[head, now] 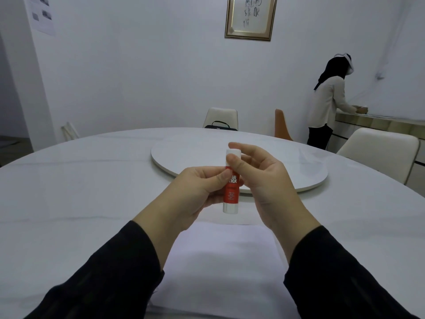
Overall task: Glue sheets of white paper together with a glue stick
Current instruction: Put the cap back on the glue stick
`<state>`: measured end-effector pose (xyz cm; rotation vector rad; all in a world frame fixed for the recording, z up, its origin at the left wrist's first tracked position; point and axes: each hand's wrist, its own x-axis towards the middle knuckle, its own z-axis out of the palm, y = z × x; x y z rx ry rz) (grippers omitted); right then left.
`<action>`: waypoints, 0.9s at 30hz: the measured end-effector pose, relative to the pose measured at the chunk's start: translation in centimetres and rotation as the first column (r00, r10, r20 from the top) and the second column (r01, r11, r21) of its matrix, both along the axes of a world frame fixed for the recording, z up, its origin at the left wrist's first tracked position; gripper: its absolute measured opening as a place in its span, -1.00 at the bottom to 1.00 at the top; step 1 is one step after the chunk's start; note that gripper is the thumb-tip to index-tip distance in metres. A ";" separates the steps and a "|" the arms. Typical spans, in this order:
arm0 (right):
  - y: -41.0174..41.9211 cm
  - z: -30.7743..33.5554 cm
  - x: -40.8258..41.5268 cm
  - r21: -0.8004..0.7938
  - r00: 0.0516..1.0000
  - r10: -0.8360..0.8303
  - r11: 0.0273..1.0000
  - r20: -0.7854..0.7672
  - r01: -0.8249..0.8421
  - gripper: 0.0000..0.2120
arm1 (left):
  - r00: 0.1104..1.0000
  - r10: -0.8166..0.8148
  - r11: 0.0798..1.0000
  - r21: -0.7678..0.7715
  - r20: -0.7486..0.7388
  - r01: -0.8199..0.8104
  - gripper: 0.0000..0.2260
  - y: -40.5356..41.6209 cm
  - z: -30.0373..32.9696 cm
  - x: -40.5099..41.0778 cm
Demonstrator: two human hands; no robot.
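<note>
The left hand [197, 189] is closing around the red body of the glue stick [231, 187], holding it upright above the tabletop [92, 185], while the right hand [257, 171] is pinching its white cap [233, 155] between thumb and fingertip. The white paper [220, 268] is lying below, between the sleeves. If the cap is pulling free suddenly, the stick may be slipping and smearing the top sheet.

A single head-worn wide-angle view looks forward and slightly down across the round white table [92, 180], close above its near edge, facing the framed picture [251, 17] on the far wall.
</note>
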<state>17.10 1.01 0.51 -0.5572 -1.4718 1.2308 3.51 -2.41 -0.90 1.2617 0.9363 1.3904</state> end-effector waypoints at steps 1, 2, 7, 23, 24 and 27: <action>0.0 -0.1 -0.1 0.010 1.000 -0.021 1.000 0.020 0.021 -0.83 | 0.999 0.024 1.000 -0.011 -0.030 -0.024 -0.75 0.1 -0.1 0.0; 0.0 -0.3 -0.1 0.022 0.998 -0.050 0.999 0.039 0.049 -0.86 | 0.997 0.054 0.998 -0.019 -0.062 -0.055 -0.75 0.2 -0.3 0.0; 0.3 -0.8 -0.6 0.085 0.979 -0.188 0.980 0.075 0.181 -0.88 | 0.975 0.152 0.988 0.010 -0.164 -0.152 -0.84 0.3 -0.7 0.3; 0.6 -2.8 -2.1 0.284 0.862 -0.441 0.885 0.251 0.370 -0.88 | 0.908 0.265 0.964 0.097 -0.325 -0.247 -0.85 0.9 -1.4 0.1; 0.7 -2.9 -2.0 0.292 0.866 -0.434 0.886 0.249 0.360 -0.84 | 0.902 0.279 0.960 0.109 -0.329 -0.257 -0.85 1.2 -1.4 0.0; 1.0 -3.2 -1.7 0.295 0.886 -0.417 0.889 0.201 0.351 -0.77 | 0.885 0.322 0.947 0.121 -0.336 -0.299 -0.82 2.0 -1.7 -0.3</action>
